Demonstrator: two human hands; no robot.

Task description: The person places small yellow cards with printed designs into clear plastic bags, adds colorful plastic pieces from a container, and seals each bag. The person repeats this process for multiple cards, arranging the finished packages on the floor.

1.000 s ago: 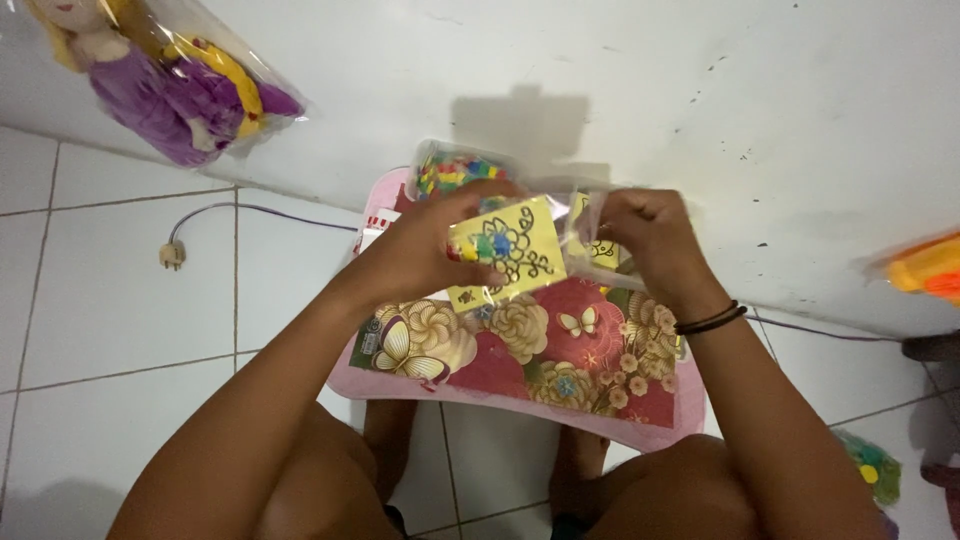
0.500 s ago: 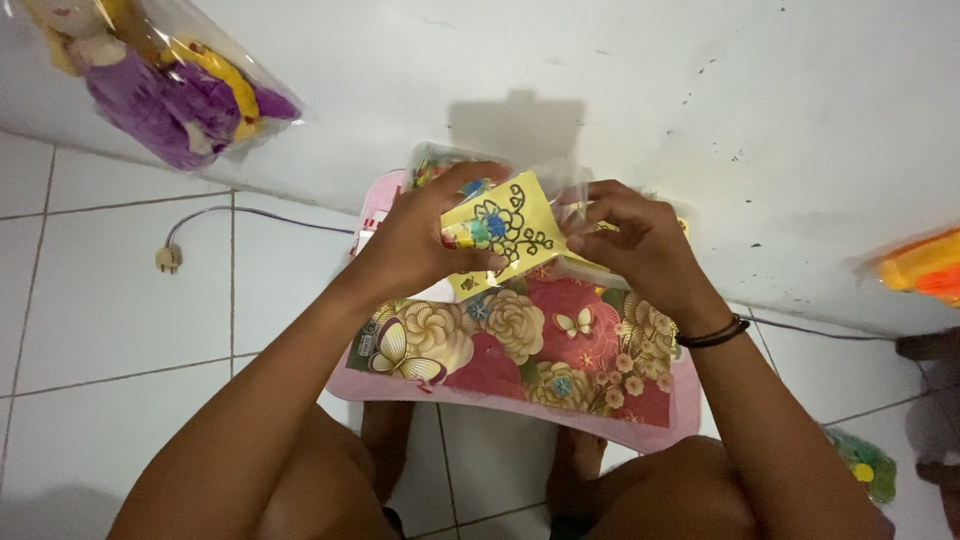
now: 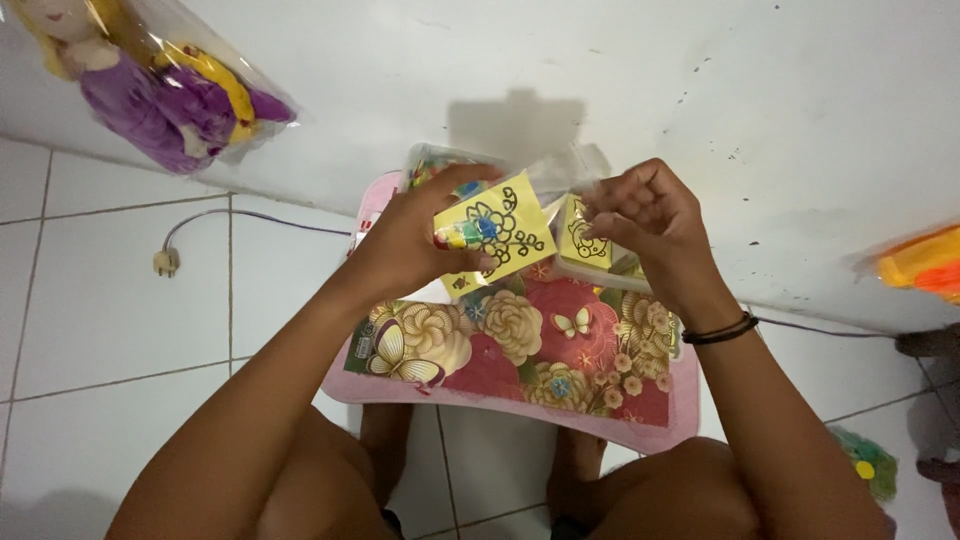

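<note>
Head view shows us a small pink table [image 3: 640, 425] with a shiny flower cover in red and gold; our left hand [image 3: 415, 245] curls shut on a flat yellow card [image 3: 500, 235] with black swirly drawings and bright dots; the thumb sits on its front, the fingers are behind it; our right hand [image 3: 650, 225] pinches thin clear plastic wrap [image 3: 570, 165] just beside it; another yellow card [image 3: 582, 238] lies under that hand, above the table.
</note>
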